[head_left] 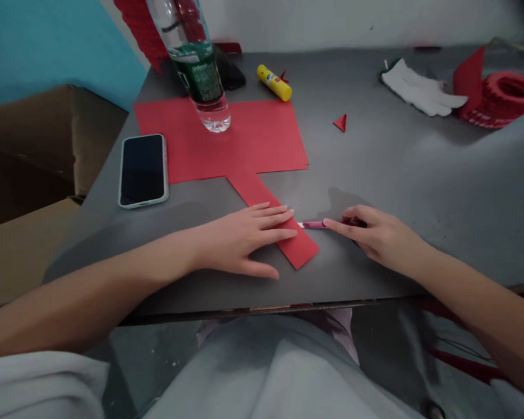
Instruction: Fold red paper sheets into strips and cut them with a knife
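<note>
My left hand (240,238) lies flat with fingers spread, its fingertips pressing on a folded strip of red paper (303,250). The strip slants across the grey table, its upper end meeting a larger red sheet (262,137). To the right of the strip, my right hand (382,235) is closed around what looks like a utility knife (314,224). Its thin blade points left, with the tip at the strip's right edge; the blade catches a pinkish reflection. The knife's dark handle is mostly hidden in my fingers.
A water bottle (201,75) stands on the red sheet, with a phone (143,170) at its left. Farther back lie a yellow glue stick (274,82), a small red triangle (340,123), a white glove (419,90) and a red roll (506,99). Cardboard boxes (30,244) stand left.
</note>
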Motion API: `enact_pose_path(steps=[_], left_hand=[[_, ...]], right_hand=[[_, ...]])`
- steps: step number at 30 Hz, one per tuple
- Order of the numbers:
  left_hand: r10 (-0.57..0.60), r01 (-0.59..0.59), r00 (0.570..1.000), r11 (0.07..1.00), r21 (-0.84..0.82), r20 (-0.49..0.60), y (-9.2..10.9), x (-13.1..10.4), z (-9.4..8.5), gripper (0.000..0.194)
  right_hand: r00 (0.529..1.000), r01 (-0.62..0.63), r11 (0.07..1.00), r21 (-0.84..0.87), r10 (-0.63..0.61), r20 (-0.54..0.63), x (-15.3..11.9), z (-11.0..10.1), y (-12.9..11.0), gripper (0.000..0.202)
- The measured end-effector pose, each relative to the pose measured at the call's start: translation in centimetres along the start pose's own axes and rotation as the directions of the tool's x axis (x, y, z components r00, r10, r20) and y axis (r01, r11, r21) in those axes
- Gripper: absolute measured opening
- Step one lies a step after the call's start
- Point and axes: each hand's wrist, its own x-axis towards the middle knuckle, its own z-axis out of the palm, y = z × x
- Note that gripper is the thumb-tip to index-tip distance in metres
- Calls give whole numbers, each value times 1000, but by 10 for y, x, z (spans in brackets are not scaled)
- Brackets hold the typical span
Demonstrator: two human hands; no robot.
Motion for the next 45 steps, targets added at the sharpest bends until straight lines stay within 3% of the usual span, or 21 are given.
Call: enact_pose_path(steps=[8, 19, 26, 33, 39, 45], left_hand=[[-150, 148, 989, 985, 84, 15, -6, -6, -1, 79], [-118, 118, 993, 990, 71, -6, -7, -6, 1, 79], [-119, 119, 993, 990, 79, -15, -6, -5, 0, 76], [-114, 117, 993, 989, 87, -32, -5, -6, 0, 76], [-108, 110, 994, 991, 77, -36, -6, -5, 2, 77], [-114, 116, 993, 992, 52, -43, -6, -6, 2, 80]], right_hand=[[1000, 12, 1000, 23, -12, -2, -3, 1, 1, 47], [999, 32, 999, -18, -32, 0, -4, -3, 9, 48], [997, 82, 995, -54, -83, -3, 8, -1, 9, 48], [999, 41, 999, -34, -39, 32, 14, 0, 11, 48], [999, 44, 998, -46, -45, -11, 25, 7, 14, 47], [998, 33, 999, -29, -31, 51, 40, 1, 13, 46]])
